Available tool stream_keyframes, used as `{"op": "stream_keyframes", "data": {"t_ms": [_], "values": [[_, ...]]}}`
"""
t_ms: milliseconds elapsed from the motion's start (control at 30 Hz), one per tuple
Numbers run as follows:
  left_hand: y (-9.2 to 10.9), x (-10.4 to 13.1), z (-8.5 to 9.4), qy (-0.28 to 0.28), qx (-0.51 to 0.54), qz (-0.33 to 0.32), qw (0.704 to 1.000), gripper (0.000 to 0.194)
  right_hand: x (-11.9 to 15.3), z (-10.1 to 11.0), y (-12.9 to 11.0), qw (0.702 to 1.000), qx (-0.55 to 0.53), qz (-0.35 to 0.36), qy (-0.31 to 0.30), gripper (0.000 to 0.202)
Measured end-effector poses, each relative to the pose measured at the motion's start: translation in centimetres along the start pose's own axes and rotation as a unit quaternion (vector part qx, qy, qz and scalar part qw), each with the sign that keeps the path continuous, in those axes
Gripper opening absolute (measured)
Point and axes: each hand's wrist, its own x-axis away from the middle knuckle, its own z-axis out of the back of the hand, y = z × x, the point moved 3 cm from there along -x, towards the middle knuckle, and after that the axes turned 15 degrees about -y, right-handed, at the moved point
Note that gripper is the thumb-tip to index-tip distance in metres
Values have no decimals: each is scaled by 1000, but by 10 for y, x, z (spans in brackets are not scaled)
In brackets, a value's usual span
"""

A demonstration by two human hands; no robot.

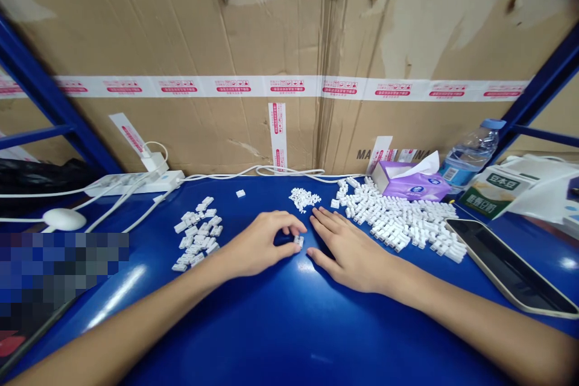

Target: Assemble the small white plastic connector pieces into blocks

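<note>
My left hand point(265, 242) is curled, with thumb and fingertips closed about a small white plastic piece point(299, 241) at the table's middle. My right hand point(350, 247) lies flat beside it, fingers stretched out and holding nothing. Just beyond its fingertips is a small heap of tiny white parts point(304, 198). A loose group of white plastic blocks point(199, 235) lies left of my left hand. Many more joined or close-set white pieces point(398, 214) spread out to the right of my right hand. One single white block point(240, 193) sits apart at the back.
A purple tissue pack point(414, 184), a water bottle point(473, 151) and a green-and-white carton point(495, 190) stand at the back right. A phone point(515, 265) lies at the right. A power strip point(131, 182) with white cables is at the back left, before a cardboard wall point(203, 132).
</note>
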Motion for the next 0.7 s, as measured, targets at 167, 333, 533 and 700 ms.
{"op": "stream_keyframes", "data": {"t_ms": [167,333,533,700], "values": [[5,1,-6,17,38,19,999,30,1,-2,1,1000,-4,1,10,72],[-5,1,3,-16,104,29,994,37,1,-3,3,1000,-9,2,15,73],[-5,0,-2,-12,102,12,995,32,0,0,1,1000,7,-2,4,72],[-3,0,-3,-7,99,15,995,29,0,4,-1,1000,14,-5,-2,71]]}}
